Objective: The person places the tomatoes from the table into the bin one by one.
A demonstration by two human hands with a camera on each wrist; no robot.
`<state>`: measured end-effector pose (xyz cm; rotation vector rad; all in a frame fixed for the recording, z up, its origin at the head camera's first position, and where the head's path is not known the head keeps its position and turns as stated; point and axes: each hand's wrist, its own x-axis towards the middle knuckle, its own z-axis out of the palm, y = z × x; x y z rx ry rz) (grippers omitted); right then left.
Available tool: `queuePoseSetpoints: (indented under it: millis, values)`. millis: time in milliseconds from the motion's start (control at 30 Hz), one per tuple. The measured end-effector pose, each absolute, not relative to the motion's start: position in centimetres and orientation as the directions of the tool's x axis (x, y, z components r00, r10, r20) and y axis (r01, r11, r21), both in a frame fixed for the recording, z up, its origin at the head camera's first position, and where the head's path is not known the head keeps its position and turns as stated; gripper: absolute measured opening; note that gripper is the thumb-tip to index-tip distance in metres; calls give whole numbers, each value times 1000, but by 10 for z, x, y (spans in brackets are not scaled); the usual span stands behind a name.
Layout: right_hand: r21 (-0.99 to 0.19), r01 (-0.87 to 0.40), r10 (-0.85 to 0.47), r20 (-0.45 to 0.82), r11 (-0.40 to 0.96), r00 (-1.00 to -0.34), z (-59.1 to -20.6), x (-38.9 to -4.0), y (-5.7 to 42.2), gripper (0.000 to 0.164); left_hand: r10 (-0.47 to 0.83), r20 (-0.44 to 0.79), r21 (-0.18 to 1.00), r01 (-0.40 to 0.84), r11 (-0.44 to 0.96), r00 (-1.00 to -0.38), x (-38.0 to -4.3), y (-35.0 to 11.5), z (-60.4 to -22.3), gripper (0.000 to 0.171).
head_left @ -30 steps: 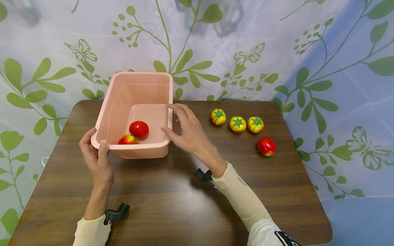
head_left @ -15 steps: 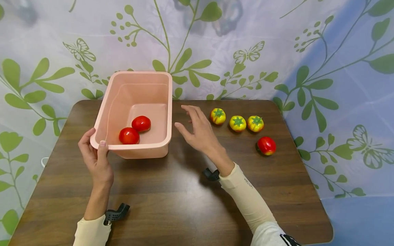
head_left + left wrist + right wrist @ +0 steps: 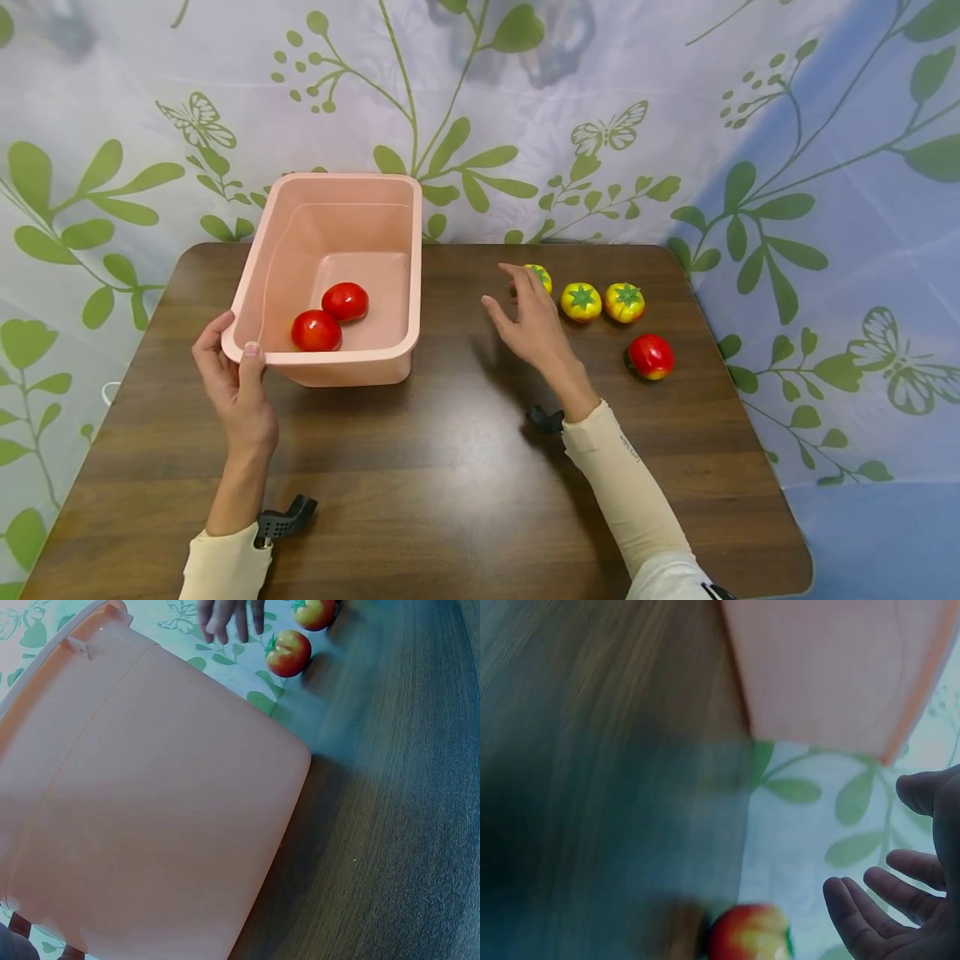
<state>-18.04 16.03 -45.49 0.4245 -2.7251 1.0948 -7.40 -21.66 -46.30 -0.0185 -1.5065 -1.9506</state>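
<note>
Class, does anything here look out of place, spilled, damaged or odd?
One small thing: the red fruit lying on the table seems tipped over, red side up, while the three yellow fruits near it show their green tops. I see no spill or damage.

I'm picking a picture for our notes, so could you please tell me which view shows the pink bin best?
The head view: it shows nearly all the pink bin, inside and rim included. The left wrist view shows mostly one outside wall, cropped; the right wrist view, only a cropped portion at top.
</note>
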Motion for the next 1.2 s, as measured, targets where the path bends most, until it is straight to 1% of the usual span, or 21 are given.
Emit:
queuePoseSetpoints:
  millis: [267,500,633,900,1200]
  values:
    - [-646,-262,-114,262,717,-958,-471,-184,197,66,-506,384,849,511,-136,-772,-76,-215,-463,51]
    - [-632,-255,-38,337,732,-941,-478,-182,225,60,-506,379,847,511,-147,-775,-78,-216,-466,51]
    - [-638,-225,11,344,737,-939,-479,-181,239,58,-509,379,843,516,-156,-773,-79,-215,-465,51]
    - [-663,-127,105,298,738,-949,-493,-184,257,58,-505,382,843,516,-153,-774,-78,-215,-464,51]
    - [-653,-75,89,214,754,-973,-504,-184,267,72,-518,384,843,519,-141,-764,-78,-214,-464,51]
